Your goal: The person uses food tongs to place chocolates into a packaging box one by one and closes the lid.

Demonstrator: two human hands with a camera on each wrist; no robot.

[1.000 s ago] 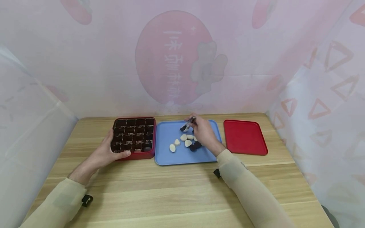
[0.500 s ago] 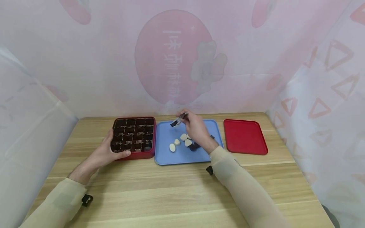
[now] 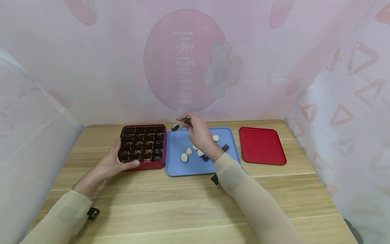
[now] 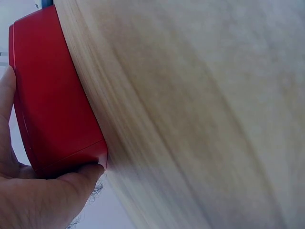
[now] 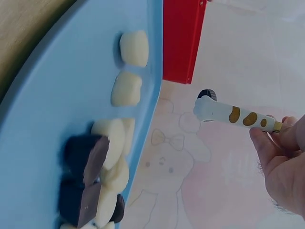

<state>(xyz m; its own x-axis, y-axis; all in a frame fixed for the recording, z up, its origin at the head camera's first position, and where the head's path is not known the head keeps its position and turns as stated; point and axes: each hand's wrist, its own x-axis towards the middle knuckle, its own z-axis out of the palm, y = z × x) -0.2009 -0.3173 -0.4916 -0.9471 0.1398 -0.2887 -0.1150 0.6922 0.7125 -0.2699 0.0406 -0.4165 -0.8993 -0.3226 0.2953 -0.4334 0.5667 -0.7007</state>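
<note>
My left hand holds the near left corner of a red box, thumb along its front wall. Inside the box sits a dark brown divided insert, with a dark chocolate in the near right compartment. In my right hand is a pair of small tongs, white with brown spots, pinched between thumb and fingers. The tip of the tongs carries a dark chocolate, raised over the far left corner of the blue tray. White chocolates and dark chocolates lie on that tray.
A flat red tray or lid lies to the right of the blue tray. The wooden table backs onto a pink printed curtain, with white sheeting along both sides.
My right hand has moved left and up across the blue tray, bringing the tongs and dark chocolate nearer the red box. My left hand and the box have stayed put.
</note>
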